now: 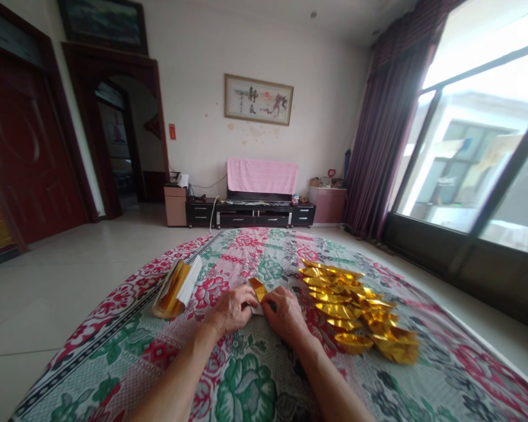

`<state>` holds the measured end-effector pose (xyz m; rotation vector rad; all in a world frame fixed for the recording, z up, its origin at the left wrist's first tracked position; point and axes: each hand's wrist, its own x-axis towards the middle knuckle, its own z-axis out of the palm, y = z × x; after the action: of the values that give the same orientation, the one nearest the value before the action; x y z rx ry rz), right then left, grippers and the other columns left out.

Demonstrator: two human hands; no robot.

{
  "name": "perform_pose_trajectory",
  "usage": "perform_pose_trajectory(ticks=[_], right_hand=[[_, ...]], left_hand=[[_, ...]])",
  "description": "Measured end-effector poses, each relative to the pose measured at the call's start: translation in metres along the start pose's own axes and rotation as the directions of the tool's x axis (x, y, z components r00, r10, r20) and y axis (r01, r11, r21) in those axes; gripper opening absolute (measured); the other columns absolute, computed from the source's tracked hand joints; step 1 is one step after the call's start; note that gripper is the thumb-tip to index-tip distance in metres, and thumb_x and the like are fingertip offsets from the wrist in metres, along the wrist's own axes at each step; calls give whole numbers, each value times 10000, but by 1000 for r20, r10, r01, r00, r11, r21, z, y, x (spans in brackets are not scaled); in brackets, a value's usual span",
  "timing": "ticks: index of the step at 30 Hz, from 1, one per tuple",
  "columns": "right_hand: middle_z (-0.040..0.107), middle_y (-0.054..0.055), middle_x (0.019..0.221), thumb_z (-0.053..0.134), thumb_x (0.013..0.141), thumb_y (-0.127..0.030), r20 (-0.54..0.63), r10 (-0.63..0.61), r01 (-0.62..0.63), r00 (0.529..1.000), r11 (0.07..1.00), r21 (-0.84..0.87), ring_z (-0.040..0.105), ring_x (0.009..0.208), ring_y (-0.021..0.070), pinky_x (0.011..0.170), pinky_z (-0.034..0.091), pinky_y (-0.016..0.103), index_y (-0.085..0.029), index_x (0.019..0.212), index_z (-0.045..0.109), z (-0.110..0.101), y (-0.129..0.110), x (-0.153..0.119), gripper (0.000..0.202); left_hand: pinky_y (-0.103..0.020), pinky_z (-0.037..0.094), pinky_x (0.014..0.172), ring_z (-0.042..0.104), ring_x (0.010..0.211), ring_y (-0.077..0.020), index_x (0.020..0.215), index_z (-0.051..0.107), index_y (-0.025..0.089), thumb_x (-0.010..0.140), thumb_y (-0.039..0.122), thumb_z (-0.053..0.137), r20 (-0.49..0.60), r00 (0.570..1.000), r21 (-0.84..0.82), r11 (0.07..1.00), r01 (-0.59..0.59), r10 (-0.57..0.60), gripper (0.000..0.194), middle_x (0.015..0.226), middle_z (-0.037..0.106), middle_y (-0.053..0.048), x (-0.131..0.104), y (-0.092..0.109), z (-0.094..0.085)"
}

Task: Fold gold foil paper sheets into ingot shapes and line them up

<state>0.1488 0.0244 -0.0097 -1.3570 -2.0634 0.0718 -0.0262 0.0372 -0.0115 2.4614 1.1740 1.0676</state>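
Note:
A small sheet of gold foil paper point(258, 288), white on its other side, is partly folded between my two hands at the middle of the cloth. My left hand point(234, 309) pinches its left edge with bent fingers. On the right side my right hand point(284, 312) is closed on the paper, thumb and fingers pressed together. To the right lie rows of folded gold foil shapes point(352, 342). At the left rests a curled stack of gold and white sheets point(176, 288).
A floral cloth point(246, 387) covers the round table. Beyond it stand a low black cabinet point(253, 218) with a pink cloth point(262, 175) above, a framed picture point(258, 99) on the wall, a purple curtain point(385, 129) and a red door point(26, 135).

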Motion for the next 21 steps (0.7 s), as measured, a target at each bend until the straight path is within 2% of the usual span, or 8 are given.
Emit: perform_pose_trajectory(ticks=[5,11,15,21], right_hand=[[570,28,817,526,806,-211,-3,-2,2,1000,1000,-1,511,814,143,766,336,248,-217,764,674,0,-1,0,154],[584,28,825,542,792,-220,4,-6,6,1000,999,41,523,816,144,776,345,256,-222,780,690,-1,1,1,148],[590,28,821,556,775,-226,20,-2,1,1000,998,55,532,813,148,776,354,260,-227,781,696,-2,3,2,140],[601,31,818,564,762,-219,15,13,-14,1000,998,67,539,813,153,781,363,264,-229,777,698,-2,3,2,135]], left_hand=[[-254,489,817,619,860,-146,750,725,203,680,139,551,35,997,-42,997,69,-68,198,962,668,-38,0,-1,-2],[-249,500,765,630,845,-150,717,719,186,736,215,559,43,993,-17,993,114,-113,164,959,674,-56,2,3,-4],[-240,499,706,631,767,-130,650,695,184,749,219,548,-1,993,5,993,118,-118,181,899,681,-41,4,3,0],[-252,485,704,608,732,-127,617,657,184,700,166,568,-95,990,27,994,104,-101,123,797,668,-25,7,-2,11]])
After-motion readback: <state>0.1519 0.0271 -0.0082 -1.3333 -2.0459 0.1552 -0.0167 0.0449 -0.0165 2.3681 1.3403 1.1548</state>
